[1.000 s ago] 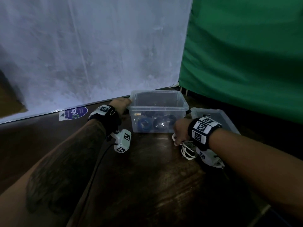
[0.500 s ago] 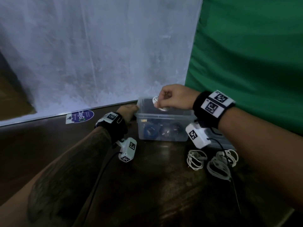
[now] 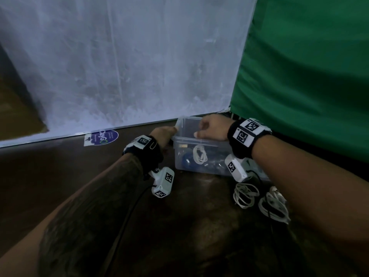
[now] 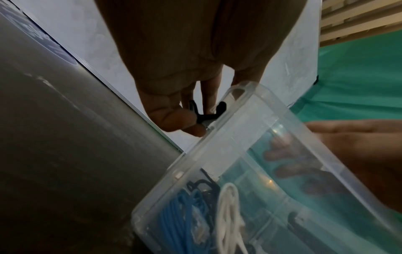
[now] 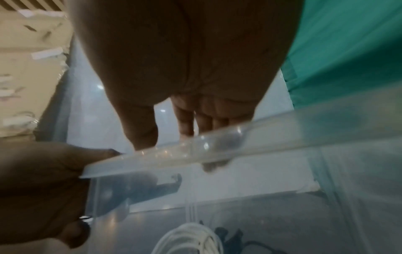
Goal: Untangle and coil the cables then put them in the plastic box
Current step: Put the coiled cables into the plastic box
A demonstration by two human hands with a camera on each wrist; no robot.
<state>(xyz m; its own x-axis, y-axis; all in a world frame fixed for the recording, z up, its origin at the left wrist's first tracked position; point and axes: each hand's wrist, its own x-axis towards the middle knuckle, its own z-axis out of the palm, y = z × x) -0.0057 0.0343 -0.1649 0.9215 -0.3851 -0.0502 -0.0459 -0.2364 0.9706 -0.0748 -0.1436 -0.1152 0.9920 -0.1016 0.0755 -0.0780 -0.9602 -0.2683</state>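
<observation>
Surface (image 3: 199,226): dark wood, carrying the box and the loose cables; a white sheet and a green cloth hang behind its far edge.
Plastic box (image 3: 209,143): clear, open-topped, standing near the far edge of the surface, in front of where the two backdrops meet.
Left hand (image 3: 162,134): at the box's left end, fingers curled at the rim — the left wrist view shows its fingertips pinching a small black clip (image 4: 206,113) against that rim.
Right hand (image 3: 212,127): over the box's open top, fingers loosely bent and reaching down past the near rim; it holds nothing.
Blue cable (image 4: 185,216): coiled on the box floor, toward the left end.
White cable in box (image 3: 199,154): a coiled bundle lying inside, just beside the blue one, leaning at the near wall.
White cable coils on surface (image 3: 245,194): two bundles side by side just in front of the box's right end — outside it, under the right forearm.
Sticker (image 3: 101,136): purple, round, on the surface by its far edge, left of the box.
</observation>
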